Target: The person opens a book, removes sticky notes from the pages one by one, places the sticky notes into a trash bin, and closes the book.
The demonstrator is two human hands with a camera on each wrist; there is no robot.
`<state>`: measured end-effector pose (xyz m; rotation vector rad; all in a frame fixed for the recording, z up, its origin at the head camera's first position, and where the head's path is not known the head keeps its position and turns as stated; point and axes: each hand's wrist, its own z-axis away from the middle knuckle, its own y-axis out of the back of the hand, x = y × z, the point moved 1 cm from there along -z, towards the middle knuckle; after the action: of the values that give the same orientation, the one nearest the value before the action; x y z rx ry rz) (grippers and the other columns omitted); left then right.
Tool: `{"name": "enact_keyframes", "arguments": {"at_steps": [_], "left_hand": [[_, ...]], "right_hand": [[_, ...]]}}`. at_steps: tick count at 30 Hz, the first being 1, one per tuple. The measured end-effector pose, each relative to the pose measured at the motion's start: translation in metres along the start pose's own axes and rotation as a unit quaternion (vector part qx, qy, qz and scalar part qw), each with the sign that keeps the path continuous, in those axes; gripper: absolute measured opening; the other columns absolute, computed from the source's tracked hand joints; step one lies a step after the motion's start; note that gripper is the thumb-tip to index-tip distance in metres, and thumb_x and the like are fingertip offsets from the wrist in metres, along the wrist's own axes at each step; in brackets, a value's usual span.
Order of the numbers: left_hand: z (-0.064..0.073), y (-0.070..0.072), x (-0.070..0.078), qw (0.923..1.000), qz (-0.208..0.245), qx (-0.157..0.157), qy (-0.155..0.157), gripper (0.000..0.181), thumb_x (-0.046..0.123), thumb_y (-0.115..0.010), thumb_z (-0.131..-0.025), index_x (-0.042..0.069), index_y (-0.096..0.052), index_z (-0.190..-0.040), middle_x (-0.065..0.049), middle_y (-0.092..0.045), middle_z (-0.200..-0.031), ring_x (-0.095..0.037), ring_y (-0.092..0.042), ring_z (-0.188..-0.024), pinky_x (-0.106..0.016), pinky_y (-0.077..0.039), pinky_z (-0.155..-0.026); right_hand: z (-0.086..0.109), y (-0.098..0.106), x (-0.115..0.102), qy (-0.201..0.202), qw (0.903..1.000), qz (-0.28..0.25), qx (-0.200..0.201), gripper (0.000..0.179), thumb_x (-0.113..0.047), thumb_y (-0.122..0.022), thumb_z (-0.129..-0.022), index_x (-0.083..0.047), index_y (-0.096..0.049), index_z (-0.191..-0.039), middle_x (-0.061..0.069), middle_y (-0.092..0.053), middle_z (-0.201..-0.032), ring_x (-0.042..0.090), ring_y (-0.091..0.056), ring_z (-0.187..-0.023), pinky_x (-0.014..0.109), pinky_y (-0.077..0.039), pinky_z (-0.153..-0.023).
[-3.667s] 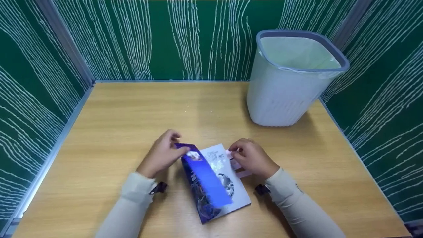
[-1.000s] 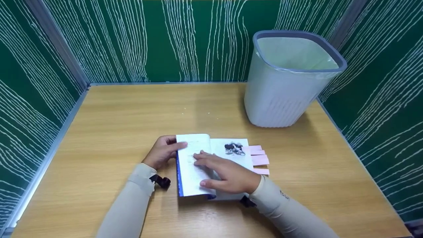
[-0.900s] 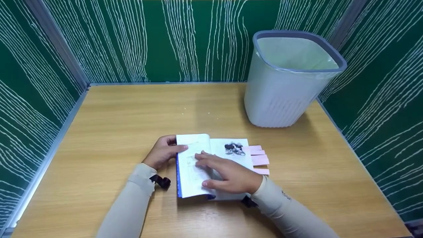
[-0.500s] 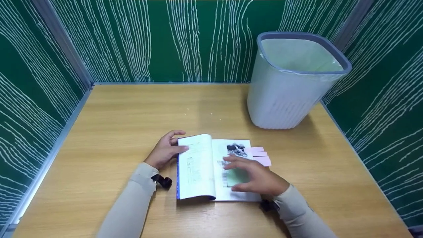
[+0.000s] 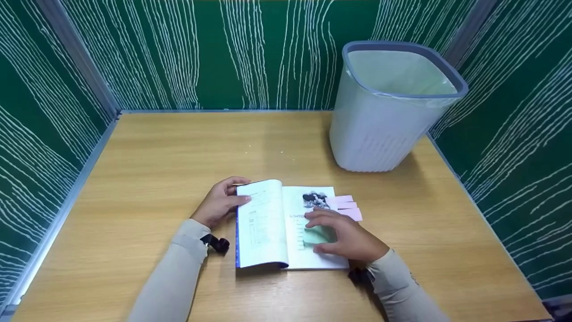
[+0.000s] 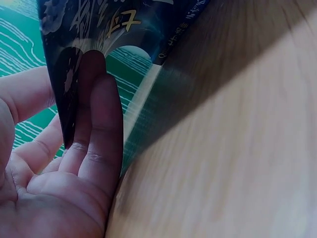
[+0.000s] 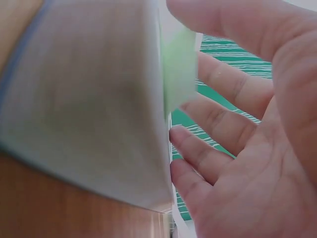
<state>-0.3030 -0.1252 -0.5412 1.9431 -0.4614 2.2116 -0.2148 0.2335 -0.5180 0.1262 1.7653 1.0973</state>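
Note:
An open book point(image 5: 260, 241) lies on the table in the head view. My left hand point(image 5: 219, 203) grips its left side, thumb on the page and fingers behind the dark cover point(image 6: 64, 29), as the left wrist view shows. A pale green sticky note point(image 5: 319, 235) is on the right page, partly under my right hand point(image 5: 351, 235). In the right wrist view the green note point(image 7: 179, 72) stands out from the page. The right thumb is close to it, and some fingertips touch or nearly touch the book. The right fingers are loosely bent, with thumb and fingers apart.
Several pink sticky tabs point(image 5: 351, 208) stick out from the book's right edge. A pale bin point(image 5: 380, 125) with a grey rim and a liner stands at the back right of the wooden table point(image 5: 187, 152). Green walls with white lines surround the table.
The book went from its cover being lifted to lying open. My right hand has slid from the left page to the right page, where the green note now shows. My left hand kept its grip.

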Motion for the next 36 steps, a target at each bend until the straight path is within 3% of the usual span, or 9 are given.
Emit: {"name": "enact_keyframes", "arguments": {"at_steps": [6,12,15,19,23,36], "left_hand": [[-0.004,-0.003,-0.001,0.9999,-0.010,0.004,0.004,0.039,0.002,-0.079,-0.089,0.006,-0.065,-0.125,-0.016,-0.063,-0.123,-0.028,-0.066,-0.106,-0.035,-0.061,-0.081],[-0.004,0.002,0.001,0.9998,-0.015,-0.012,0.002,0.038,0.005,-0.081,-0.088,0.003,-0.064,-0.122,-0.013,-0.060,-0.121,-0.026,-0.062,-0.106,-0.032,-0.060,-0.081],[0.003,0.008,0.001,0.9999,-0.007,-0.009,-0.003,0.041,0.003,-0.080,-0.087,0.001,-0.062,-0.124,-0.012,-0.058,-0.122,-0.025,-0.062,-0.106,-0.031,-0.059,-0.081],[0.018,0.018,-0.002,0.9999,0.004,0.015,0.002,0.041,-0.002,-0.077,-0.087,-0.001,-0.061,-0.124,-0.012,-0.058,-0.122,-0.024,-0.063,-0.103,-0.030,-0.060,-0.078],[0.025,0.021,-0.005,0.9997,0.009,0.017,0.011,0.041,-0.001,-0.077,-0.088,0.000,-0.060,-0.125,-0.014,-0.058,-0.124,-0.026,-0.065,-0.103,-0.032,-0.061,-0.078],[0.004,0.003,0.000,0.9994,0.013,-0.029,0.009,0.040,0.002,-0.078,-0.089,-0.002,-0.060,-0.125,-0.014,-0.057,-0.126,-0.027,-0.065,-0.106,-0.034,-0.062,-0.081]], "right_hand": [[0.002,0.003,0.004,0.003,0.9997,-0.016,0.015,0.036,-0.026,-0.083,-0.089,-0.021,-0.072,-0.123,-0.004,-0.059,-0.149,0.020,-0.045,-0.147,0.046,-0.029,-0.125],[0.000,0.006,0.007,-0.012,0.9957,-0.053,0.075,0.022,-0.022,-0.080,-0.092,-0.021,-0.076,-0.113,-0.007,-0.070,-0.129,0.014,-0.060,-0.129,0.038,-0.040,-0.119],[-0.006,0.002,0.007,-0.008,0.9928,-0.076,0.093,0.015,-0.020,-0.080,-0.092,-0.020,-0.077,-0.106,-0.007,-0.073,-0.120,0.013,-0.065,-0.119,0.035,-0.047,-0.112],[-0.014,-0.007,0.004,0.005,0.9903,-0.106,0.089,0.008,-0.020,-0.078,-0.094,-0.019,-0.076,-0.101,-0.004,-0.074,-0.114,0.016,-0.067,-0.111,0.036,-0.054,-0.104],[-0.014,-0.010,0.001,-0.004,0.9896,-0.112,0.090,0.005,-0.023,-0.078,-0.094,-0.023,-0.074,-0.097,-0.007,-0.073,-0.108,0.015,-0.067,-0.107,0.036,-0.057,-0.098],[0.004,0.007,0.002,-0.040,0.9877,-0.079,0.129,0.008,-0.021,-0.077,-0.095,-0.028,-0.073,-0.094,-0.010,-0.073,-0.102,0.014,-0.067,-0.099,0.037,-0.057,-0.091]]}}
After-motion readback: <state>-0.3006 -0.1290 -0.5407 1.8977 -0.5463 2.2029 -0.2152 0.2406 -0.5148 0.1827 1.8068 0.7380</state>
